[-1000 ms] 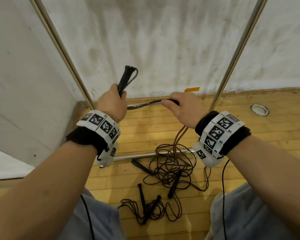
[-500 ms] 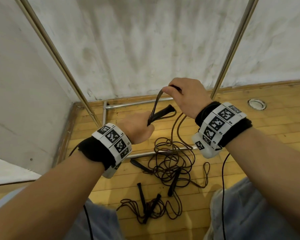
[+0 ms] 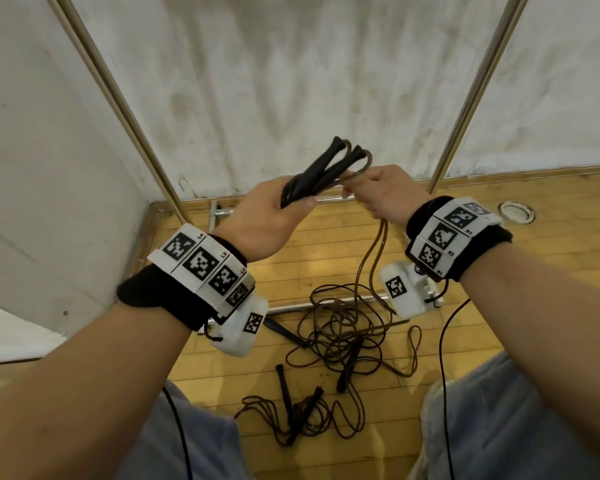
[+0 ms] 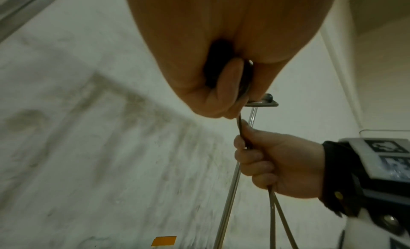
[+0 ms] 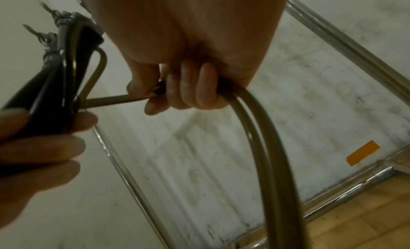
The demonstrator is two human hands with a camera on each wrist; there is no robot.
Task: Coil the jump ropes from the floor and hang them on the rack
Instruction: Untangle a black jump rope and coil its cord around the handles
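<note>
My left hand (image 3: pixel 274 209) grips the two black handles (image 3: pixel 321 174) of a jump rope, held together and pointing up and to the right. Just to its right, my right hand (image 3: pixel 378 195) grips the brown cord (image 3: pixel 373 251) of that rope. Two strands hang from the fist down to a tangled heap (image 3: pixel 340 327) on the wooden floor. In the right wrist view the cord (image 5: pixel 272 147) leaves my curled fingers (image 5: pixel 190 84) doubled, and the handles (image 5: pixel 51 88) sit in the other hand. A second rope (image 3: pixel 298 414) lies bunched nearer my knees. The rack's metal uprights (image 3: pixel 465 109) rise behind.
The rack's base bars (image 3: pixel 291 308) lie on the floor by the white wall, with another upright (image 3: pixel 118 109) at the left. A round metal floor fitting (image 3: pixel 515 211) sits at the far right. An orange tape strip (image 5: pixel 363 152) marks the wall base. My knees fill the bottom edge.
My left hand rose and now holds both handles together, up from one. My right hand dropped to meet it and grips the cord close beside the handles.
</note>
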